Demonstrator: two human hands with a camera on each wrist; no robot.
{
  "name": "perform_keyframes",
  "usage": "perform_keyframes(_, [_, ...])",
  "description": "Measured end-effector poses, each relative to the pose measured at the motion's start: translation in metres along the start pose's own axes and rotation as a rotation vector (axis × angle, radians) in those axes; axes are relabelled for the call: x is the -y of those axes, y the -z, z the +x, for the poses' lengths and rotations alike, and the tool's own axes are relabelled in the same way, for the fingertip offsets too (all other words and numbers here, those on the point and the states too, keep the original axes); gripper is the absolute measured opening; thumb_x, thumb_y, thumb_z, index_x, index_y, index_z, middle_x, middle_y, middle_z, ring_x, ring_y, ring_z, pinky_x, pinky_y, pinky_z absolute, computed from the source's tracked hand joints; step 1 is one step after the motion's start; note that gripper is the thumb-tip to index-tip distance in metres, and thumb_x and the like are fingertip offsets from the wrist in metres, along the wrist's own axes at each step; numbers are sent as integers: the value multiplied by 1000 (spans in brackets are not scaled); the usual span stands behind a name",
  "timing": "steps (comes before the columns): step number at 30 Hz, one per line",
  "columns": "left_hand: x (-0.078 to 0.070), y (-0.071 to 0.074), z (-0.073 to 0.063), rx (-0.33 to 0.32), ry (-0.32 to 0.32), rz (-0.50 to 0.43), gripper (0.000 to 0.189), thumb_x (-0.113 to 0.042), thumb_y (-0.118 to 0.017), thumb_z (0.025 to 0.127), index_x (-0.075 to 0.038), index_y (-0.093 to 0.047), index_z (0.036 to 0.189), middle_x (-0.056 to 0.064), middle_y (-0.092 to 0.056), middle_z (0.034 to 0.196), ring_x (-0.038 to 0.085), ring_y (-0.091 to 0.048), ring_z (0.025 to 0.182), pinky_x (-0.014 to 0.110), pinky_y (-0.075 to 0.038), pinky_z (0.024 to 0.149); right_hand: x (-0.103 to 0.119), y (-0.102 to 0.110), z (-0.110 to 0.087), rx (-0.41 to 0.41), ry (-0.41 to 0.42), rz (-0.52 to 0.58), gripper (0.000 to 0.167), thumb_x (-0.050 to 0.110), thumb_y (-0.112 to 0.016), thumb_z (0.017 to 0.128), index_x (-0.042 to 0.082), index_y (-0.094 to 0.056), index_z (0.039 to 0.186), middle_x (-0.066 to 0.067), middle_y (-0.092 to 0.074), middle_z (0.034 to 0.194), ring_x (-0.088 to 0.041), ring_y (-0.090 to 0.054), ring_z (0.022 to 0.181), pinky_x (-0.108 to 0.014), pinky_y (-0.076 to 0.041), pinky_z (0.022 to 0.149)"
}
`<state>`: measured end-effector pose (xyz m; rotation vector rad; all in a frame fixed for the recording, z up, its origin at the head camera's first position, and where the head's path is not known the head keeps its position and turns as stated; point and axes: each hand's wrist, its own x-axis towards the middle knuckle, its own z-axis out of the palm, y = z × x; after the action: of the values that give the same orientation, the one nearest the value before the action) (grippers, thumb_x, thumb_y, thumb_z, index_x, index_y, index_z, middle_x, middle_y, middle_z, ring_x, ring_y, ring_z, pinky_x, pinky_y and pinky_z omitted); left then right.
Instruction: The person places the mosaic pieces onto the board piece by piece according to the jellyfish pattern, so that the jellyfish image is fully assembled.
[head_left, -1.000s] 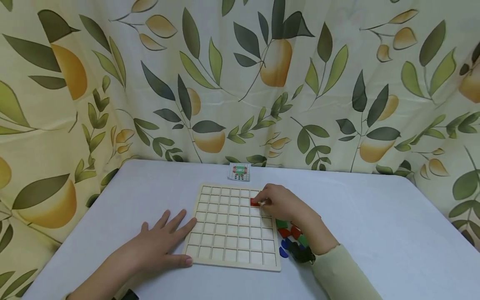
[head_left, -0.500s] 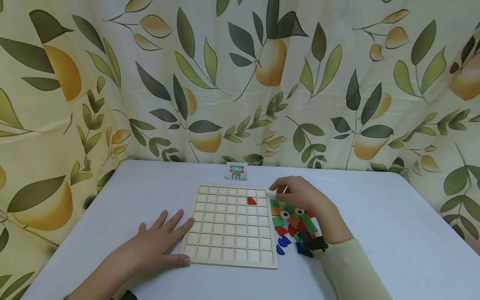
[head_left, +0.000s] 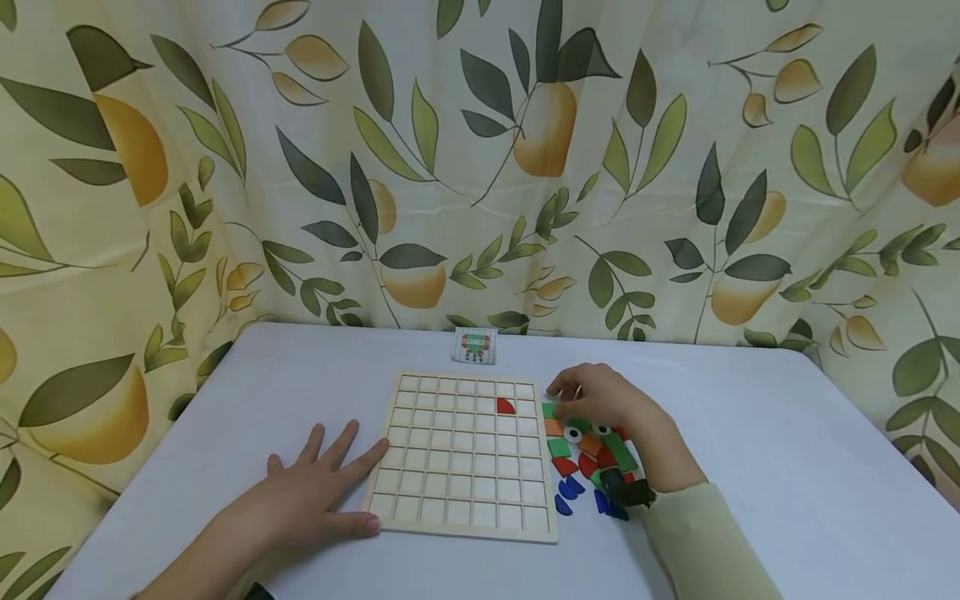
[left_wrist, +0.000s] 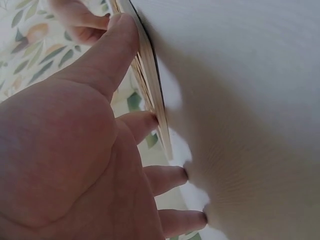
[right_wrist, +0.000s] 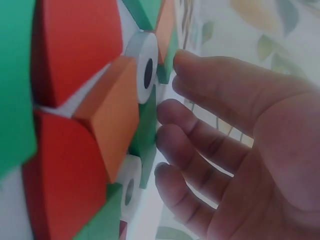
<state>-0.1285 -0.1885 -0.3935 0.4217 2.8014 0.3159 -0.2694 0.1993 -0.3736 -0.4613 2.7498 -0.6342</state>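
A pale wooden grid board (head_left: 459,462) lies on the table, with one red quarter-circle piece (head_left: 506,406) in a cell near its upper right. My left hand (head_left: 315,492) spreads its fingers at the board's left side; in the left wrist view its thumb (left_wrist: 107,55) rests against the board's edge. My right hand (head_left: 603,396) is over the loose pieces right of the board, holding nothing. In the right wrist view its bent fingers are close to a green block (right_wrist: 146,127), and a gap separates them from the thumb.
Loose red, orange and green pieces crowd beside the board, with white eye discs (head_left: 573,435) among them. Several blue pieces (head_left: 567,490) lie nearer the front. A small picture card (head_left: 475,345) sits behind the board. A patterned curtain (head_left: 480,208) hangs behind the table.
My right hand has left the red piece in its cell and moved right, off the board, to the loose pieces, lowering slightly toward them. The left hand has stayed at the board's edge.
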Motion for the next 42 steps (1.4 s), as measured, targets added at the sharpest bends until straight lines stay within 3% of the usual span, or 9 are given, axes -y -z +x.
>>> perform_keyframes(9, [0, 1, 0, 9, 9, 6, 95, -80, -58, 76, -37, -31, 156, 16, -19, 165, 60, -13, 144, 90, -17, 87, 3, -4, 2, -2, 5, -9, 9, 17, -77, 87, 16, -75, 96, 0, -65, 87, -20, -56, 84, -34, -53, 74])
perform_keyframes(15, [0, -3, 1, 10, 7, -7, 95, -81, -58, 76, -39, -30, 156, 15, -18, 166, 60, -12, 145, 90, -17, 86, 2, -6, 2, 0, -10, 27, 13, 15, -77, 86, 16, -67, 92, -2, -62, 86, -20, -55, 82, -32, -52, 70])
perform_keyframes(22, [0, -3, -1, 7, 6, -3, 94, -80, -57, 77, -40, -29, 156, 15, -17, 166, 60, -13, 144, 90, -17, 87, 2, -6, 2, -10, 15, 58, 12, 16, -75, 87, 15, -64, 91, -2, -61, 85, -20, -55, 80, -31, -50, 66])
perform_keyframes(34, [-1, 0, 0, 5, 12, 26, 94, -81, -56, 76, -40, -29, 156, 15, -18, 166, 59, -14, 145, 90, -18, 87, 4, -6, 6, -121, 89, 59, 6, 15, -71, 89, 14, -66, 93, 0, -64, 85, -19, -55, 79, -31, -49, 68])
perform_keyframes(42, [0, -2, 0, 5, 5, 37, 94, -82, -55, 77, -40, -28, 157, 15, -17, 166, 59, -14, 145, 90, -19, 87, 12, -11, 8, -129, 130, 112, 5, 12, -69, 90, 14, -67, 94, -1, -65, 85, -19, -57, 75, -32, -51, 66])
